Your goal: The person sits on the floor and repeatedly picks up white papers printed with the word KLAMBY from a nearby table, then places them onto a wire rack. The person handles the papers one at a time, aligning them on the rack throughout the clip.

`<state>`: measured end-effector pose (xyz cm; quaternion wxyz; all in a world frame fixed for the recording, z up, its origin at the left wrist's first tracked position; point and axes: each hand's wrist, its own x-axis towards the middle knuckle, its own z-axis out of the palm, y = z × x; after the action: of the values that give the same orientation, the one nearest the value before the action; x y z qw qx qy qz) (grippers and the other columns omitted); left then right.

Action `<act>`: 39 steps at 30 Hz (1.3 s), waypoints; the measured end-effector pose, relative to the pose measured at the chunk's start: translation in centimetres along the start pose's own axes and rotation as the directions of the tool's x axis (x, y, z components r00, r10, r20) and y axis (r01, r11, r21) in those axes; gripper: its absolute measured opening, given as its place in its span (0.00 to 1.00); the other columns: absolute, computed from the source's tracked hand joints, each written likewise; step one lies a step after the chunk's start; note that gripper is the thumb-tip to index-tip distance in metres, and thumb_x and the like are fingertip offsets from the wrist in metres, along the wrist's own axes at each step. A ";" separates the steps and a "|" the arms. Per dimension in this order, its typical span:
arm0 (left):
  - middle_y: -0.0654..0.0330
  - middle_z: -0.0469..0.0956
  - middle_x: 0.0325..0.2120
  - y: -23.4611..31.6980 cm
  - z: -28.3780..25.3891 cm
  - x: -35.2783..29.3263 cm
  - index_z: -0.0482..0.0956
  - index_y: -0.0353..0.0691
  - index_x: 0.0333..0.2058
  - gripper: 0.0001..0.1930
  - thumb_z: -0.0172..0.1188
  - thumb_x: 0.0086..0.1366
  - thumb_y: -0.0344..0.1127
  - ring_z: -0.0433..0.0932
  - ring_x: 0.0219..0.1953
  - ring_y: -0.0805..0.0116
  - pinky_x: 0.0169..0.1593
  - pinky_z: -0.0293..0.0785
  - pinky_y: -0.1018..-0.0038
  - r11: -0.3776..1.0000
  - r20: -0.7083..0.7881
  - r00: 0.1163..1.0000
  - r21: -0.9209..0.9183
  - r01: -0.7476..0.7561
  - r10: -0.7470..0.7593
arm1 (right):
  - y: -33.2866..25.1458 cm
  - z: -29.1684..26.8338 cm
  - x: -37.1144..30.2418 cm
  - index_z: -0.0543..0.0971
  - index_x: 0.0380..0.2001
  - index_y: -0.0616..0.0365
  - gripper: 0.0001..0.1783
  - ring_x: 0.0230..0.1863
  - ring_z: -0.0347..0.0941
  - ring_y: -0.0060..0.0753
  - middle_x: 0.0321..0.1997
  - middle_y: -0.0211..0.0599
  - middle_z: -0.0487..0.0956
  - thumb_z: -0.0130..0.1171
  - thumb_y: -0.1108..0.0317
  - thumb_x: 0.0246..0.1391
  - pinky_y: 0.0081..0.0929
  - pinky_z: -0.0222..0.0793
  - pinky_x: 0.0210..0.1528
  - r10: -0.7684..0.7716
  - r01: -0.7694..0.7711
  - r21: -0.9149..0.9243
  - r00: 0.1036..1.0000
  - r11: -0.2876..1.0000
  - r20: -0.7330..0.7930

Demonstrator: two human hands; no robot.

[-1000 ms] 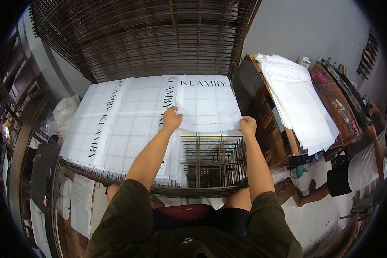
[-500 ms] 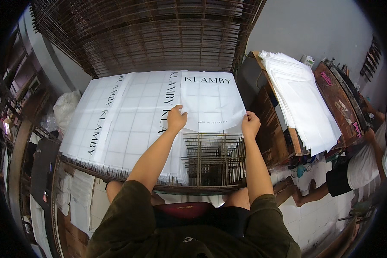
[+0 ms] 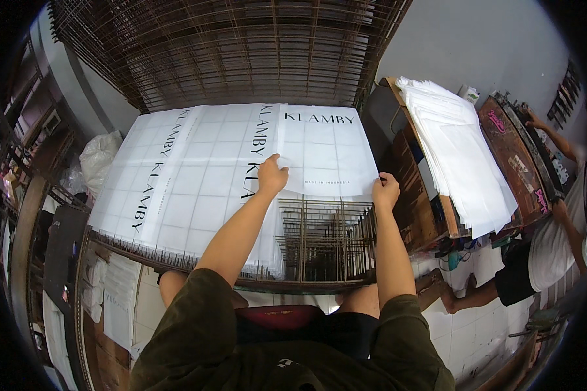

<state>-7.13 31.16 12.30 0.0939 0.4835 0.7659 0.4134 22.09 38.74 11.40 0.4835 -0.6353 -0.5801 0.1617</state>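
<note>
A thin white, see-through printed sheet (image 3: 326,153), perhaps a plastic bag, lies over the far right part of a wire drying rack (image 3: 326,241). My left hand (image 3: 272,174) is closed in a pinch at its near left corner, above the neighbouring sheets. The near right corner is pinched in my right hand (image 3: 385,191), just past the rack's right side. Other printed white sheets (image 3: 209,176) cover the left and middle of the rack, overlapping in rows. Bare wires show below the held sheet's near edge.
More wire racks (image 3: 241,52) are tilted up behind. To the right, a stack of white sheets (image 3: 450,156) rests on a wooden stand. Beyond it another person (image 3: 561,241) works at a dark bench (image 3: 512,156). A clear plastic bundle (image 3: 100,156) sits at the left.
The held sheet has flattened onto the rack, shifting slightly right. My right hand moved a little right and nearer. The other person's arm now reaches across the bench.
</note>
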 end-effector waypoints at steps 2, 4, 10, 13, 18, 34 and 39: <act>0.42 0.78 0.37 0.8 -0.3 -0.3 0.71 0.30 0.49 0.26 0.63 0.50 0.30 0.77 0.42 0.49 0.47 0.73 0.62 1.000 0.044 0.999 0.003 0.022 -0.022 | 0.1 -0.2 -0.1 0.79 0.35 0.61 0.11 0.32 0.78 0.46 0.27 0.47 0.80 0.57 0.72 0.45 0.36 0.71 0.39 0.008 -0.008 -0.002 1.000 1.000 0.003; 0.42 0.78 0.36 0.4 -0.2 -0.3 0.71 0.31 0.49 0.25 0.63 0.51 0.30 0.77 0.42 0.49 0.47 0.73 0.62 1.000 0.030 1.000 0.020 -0.005 0.004 | -0.1 -0.4 -0.3 0.80 0.35 0.60 0.11 0.32 0.78 0.45 0.27 0.47 0.80 0.57 0.72 0.45 0.36 0.71 0.39 0.026 -0.026 0.010 0.999 1.000 0.022; 0.43 0.78 0.35 -0.2 -0.3 -0.7 0.71 0.31 0.49 0.25 0.63 0.51 0.30 0.77 0.41 0.49 0.47 0.73 0.62 0.999 0.027 1.000 0.037 -0.010 0.009 | -0.2 -0.5 -0.7 0.80 0.35 0.61 0.11 0.31 0.78 0.45 0.27 0.46 0.81 0.57 0.72 0.45 0.35 0.71 0.38 0.025 -0.026 0.037 0.999 0.999 0.036; 0.43 0.78 0.35 0.5 -0.4 -0.8 0.71 0.31 0.49 0.25 0.63 0.51 0.30 0.78 0.41 0.50 0.47 0.73 0.62 1.000 0.036 0.999 0.023 0.005 -0.006 | 0.3 -0.4 -0.2 0.80 0.34 0.61 0.11 0.31 0.78 0.44 0.26 0.46 0.80 0.57 0.72 0.45 0.35 0.71 0.38 0.007 -0.008 0.041 1.000 0.999 0.020; 0.43 0.79 0.33 0.9 -0.7 -0.5 0.72 0.30 0.48 0.24 0.64 0.51 0.30 0.78 0.39 0.50 0.45 0.74 0.62 0.999 0.020 1.000 0.041 -0.021 0.020 | 0.6 -0.1 -0.3 0.80 0.36 0.63 0.11 0.28 0.77 0.35 0.25 0.43 0.80 0.57 0.73 0.46 0.29 0.70 0.35 -0.014 0.013 0.026 1.000 1.000 0.016; 0.53 0.64 0.50 5.8 -5.8 1.7 0.64 0.46 0.57 0.39 0.68 0.46 0.50 0.65 0.51 0.54 0.46 0.69 0.57 0.876 -0.072 0.956 0.424 -0.229 0.285 | -2.8 -4.7 -1.9 0.77 0.42 0.60 0.17 0.33 0.76 0.40 0.33 0.42 0.79 0.60 0.67 0.47 0.31 0.70 0.33 -0.395 0.393 -0.044 0.904 0.918 -0.166; 0.52 0.60 0.55 21.2 -18.9 11.6 0.62 0.49 0.58 0.37 0.66 0.48 0.46 0.59 0.58 0.52 0.54 0.62 0.56 0.538 -0.377 0.390 0.666 -0.516 0.840 | -6.8 -15.7 -5.8 0.77 0.44 0.59 0.16 0.31 0.71 0.16 0.31 0.30 0.79 0.60 0.73 0.50 0.16 0.66 0.32 -0.316 0.277 0.411 0.948 0.869 0.028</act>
<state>-9.33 34.40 42.68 -0.4818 0.5860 0.5375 0.3680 28.57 25.92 22.26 0.5945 -0.4174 -0.6473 0.2309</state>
